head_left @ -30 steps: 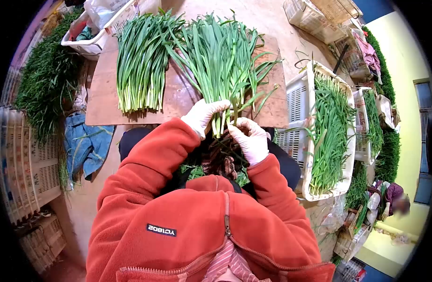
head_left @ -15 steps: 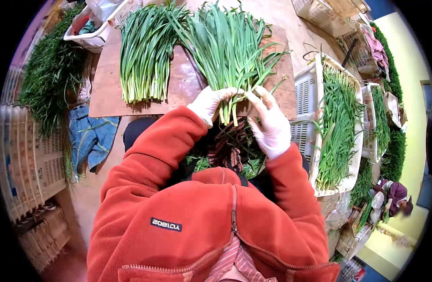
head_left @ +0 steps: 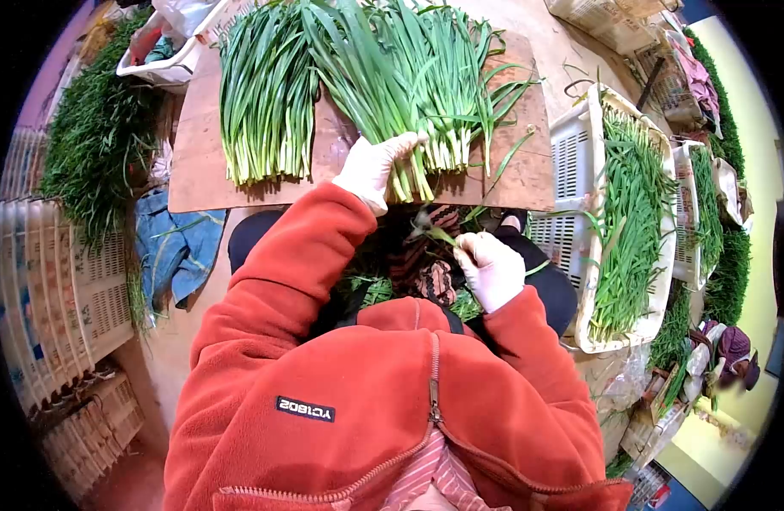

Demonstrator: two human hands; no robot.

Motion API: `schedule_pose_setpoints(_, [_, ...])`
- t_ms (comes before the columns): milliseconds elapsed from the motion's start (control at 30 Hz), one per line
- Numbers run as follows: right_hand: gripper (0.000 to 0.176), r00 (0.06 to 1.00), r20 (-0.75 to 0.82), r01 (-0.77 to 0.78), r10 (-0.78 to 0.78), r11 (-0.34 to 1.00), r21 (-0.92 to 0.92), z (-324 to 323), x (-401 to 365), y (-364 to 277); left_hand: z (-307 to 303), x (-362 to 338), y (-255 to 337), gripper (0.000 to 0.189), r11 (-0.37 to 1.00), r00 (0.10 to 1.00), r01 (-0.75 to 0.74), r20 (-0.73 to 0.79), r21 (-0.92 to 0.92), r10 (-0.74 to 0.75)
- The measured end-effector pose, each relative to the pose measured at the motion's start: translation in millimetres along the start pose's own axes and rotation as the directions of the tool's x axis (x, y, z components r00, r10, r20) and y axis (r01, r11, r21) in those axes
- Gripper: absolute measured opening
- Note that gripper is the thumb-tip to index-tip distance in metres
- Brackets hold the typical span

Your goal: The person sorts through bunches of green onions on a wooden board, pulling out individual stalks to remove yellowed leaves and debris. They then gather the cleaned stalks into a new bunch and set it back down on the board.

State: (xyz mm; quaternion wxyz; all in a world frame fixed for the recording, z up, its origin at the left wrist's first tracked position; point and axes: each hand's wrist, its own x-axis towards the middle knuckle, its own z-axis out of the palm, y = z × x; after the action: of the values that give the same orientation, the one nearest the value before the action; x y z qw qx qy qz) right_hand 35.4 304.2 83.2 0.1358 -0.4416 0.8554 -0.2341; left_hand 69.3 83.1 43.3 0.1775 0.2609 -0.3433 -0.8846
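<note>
My left hand (head_left: 368,170), in a pale glove, is wrapped round a bunch of long green leafy stalks (head_left: 362,81) near their pale lower ends, over the front edge of a wooden board (head_left: 196,162). Below the board's edge, my right hand (head_left: 492,266), also gloved, pinches a thin green stalk (head_left: 444,236) with a blurred whitish end. A neat pile of stalks (head_left: 268,102) lies on the board's left part. Another pile (head_left: 447,94) lies to the right, partly beneath the held bunch.
White crate (head_left: 586,328) of green stalks stands right of the board, with another crate (head_left: 683,255) beyond it. Blue cloth (head_left: 175,247) and a leafy heap (head_left: 94,145) are at left. A person (head_left: 735,353) is at the far right. Loose greens lie below the board.
My right hand has left the bunch and moved down, with a thin stalk in its fingers. My left hand still grips the bunch, which has shifted slightly left and up.
</note>
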Motion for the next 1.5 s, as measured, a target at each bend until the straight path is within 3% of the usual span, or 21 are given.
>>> schedule_pose_setpoints(33, [0.008,0.988,0.143,-0.046,0.059,0.995,-0.093,-1.5,-5.2,9.5,-4.7,0.4,0.7,0.026,1.0,0.999,0.021,0.033,-0.015,-0.021])
schedule_pose_setpoints(133, [0.025,0.997,-0.072,-0.032,0.033,0.999,0.023,-1.5,0.8,23.6,-0.6,-17.1,20.1,0.03,0.973,0.968,0.221,0.131,-0.058,-0.212])
schedule_pose_setpoints(233, [0.033,0.965,-0.165,-0.161,0.202,0.959,0.232,-19.7,32.2,15.2,-2.0,-25.7,24.2,0.034,0.943,0.95,0.31,0.084,-0.119,-0.301])
schedule_pose_setpoints(300, [0.042,0.941,-0.307,-0.122,0.143,0.989,0.088,-19.2,61.7,31.1,-13.8,-24.9,31.9,0.033,0.928,0.938,0.334,0.148,-0.163,-0.312])
schedule_pose_setpoints(367, [0.076,0.945,-0.157,-0.293,0.286,0.956,-0.024,-18.3,89.7,39.7,-21.3,-24.3,45.6,0.03,0.844,0.876,0.428,0.378,-0.322,-0.3])
schedule_pose_setpoints(500, [0.101,0.953,-0.087,-0.304,0.291,0.91,-0.282,5.7,127.8,4.3,-10.8,-32.2,81.2,0.035,0.825,0.866,0.315,0.497,-0.468,-0.048])
schedule_pose_setpoints(567, [0.104,0.946,0.0,-0.301,0.325,0.877,-0.375,6.9,140.3,-27.7,-14.7,-29.4,87.2,0.043,0.859,0.837,0.223,0.541,-0.462,0.074])
schedule_pose_setpoints(667, [0.101,0.925,0.055,-0.291,0.376,0.796,-0.531,21.4,156.1,-39.3,-8.7,-30.2,95.2,0.048,0.893,0.812,0.182,0.575,-0.411,0.098])
schedule_pose_setpoints(767, [0.098,0.904,0.033,-0.363,0.427,0.806,-0.468,28.2,164.1,-22.5,-8.9,-28.0,93.1,0.053,0.922,0.851,0.132,0.519,-0.363,0.083])
schedule_pose_setpoints(967, [0.089,0.868,-0.233,-0.493,0.439,0.817,-0.299,19.6,170.8,55.5,-26.2,-6.7,74.3,0.035,0.899,0.922,0.221,0.381,-0.378,-0.066])
schedule_pose_setpoints(1033, [0.089,0.842,-0.211,-0.537,0.496,0.808,-0.241,3.4,173.0,66.3,-17.1,-8.7,70.1,0.028,0.877,0.914,0.319,0.36,-0.358,-0.186])
schedule_pose_setpoints(1100, [0.088,0.797,-0.238,-0.602,0.556,0.763,-0.235,-4.7,175.7,75.7,-12.7,-10.2,65.2,0.028,0.922,0.918,0.267,0.367,-0.281,-0.154])
schedule_pose_setpoints(1167, [0.091,0.779,-0.18,-0.614,0.6,0.675,-0.408,-19.5,169.6,69.7,-14.8,-8.2,57.4,0.03,0.918,0.881,0.317,0.431,-0.237,-0.193])
schedule_pose_setpoints(1200, [0.094,0.828,-0.232,-0.544,0.51,0.634,-0.549,-24.6,163.0,58.9,-10.4,-10.7,56.1,0.03,0.926,0.896,0.312,0.391,-0.213,-0.211])
schedule_pose_setpoints(1233, [0.09,0.9,-0.346,-0.426,0.264,0.7,-0.574,-19.7,151.1,62.4,-4.3,-12.8,53.7,0.029,0.933,0.909,0.306,0.349,-0.19,-0.227])
schedule_pose_setpoints(1300, [0.084,0.92,-0.381,-0.047,-0.094,0.937,-0.345,-17.5,140.7,67.6,4.0,-16.6,47.5,0.028,0.951,0.93,0.272,0.295,-0.146,-0.221])
schedule_pose_setpoints(1333, [0.08,0.974,-0.194,-0.083,0.115,0.983,0.164,-20.7,133.1,49.4,3.4,-16.4,44.5,0.029,0.955,0.91,0.282,0.338,-0.085,-0.239])
schedule_pose_setpoints(1367, [0.075,0.975,0.076,-0.211,0.208,0.763,0.611,-25.1,126.9,26.2,3.7,-16.3,41.0,0.03,0.956,0.886,0.293,0.381,-0.021,-0.263])
schedule_pose_setpoints(1400, [0.065,0.975,0.198,-0.223,0.105,0.52,0.825,-30.6,125.3,12.6,9.8,-19.2,40.3,0.032,0.954,0.864,0.298,0.413,0.041,-0.288])
schedule_pose_setpoints(1433, [0.055,0.965,0.262,-0.246,-0.008,0.316,0.916,-22.6,128.9,14.9,17.0,-22.5,34.7,0.032,0.968,0.865,0.243,0.439,0.058,-0.244])
schedule_pose_setpoints(1500, [0.049,0.947,0.323,-0.321,-0.007,0.086,0.943,-32.2,124.8,-4.1,17.1,-27.1,31.1,0.03,0.908,0.764,0.336,0.492,0.248,-0.417])
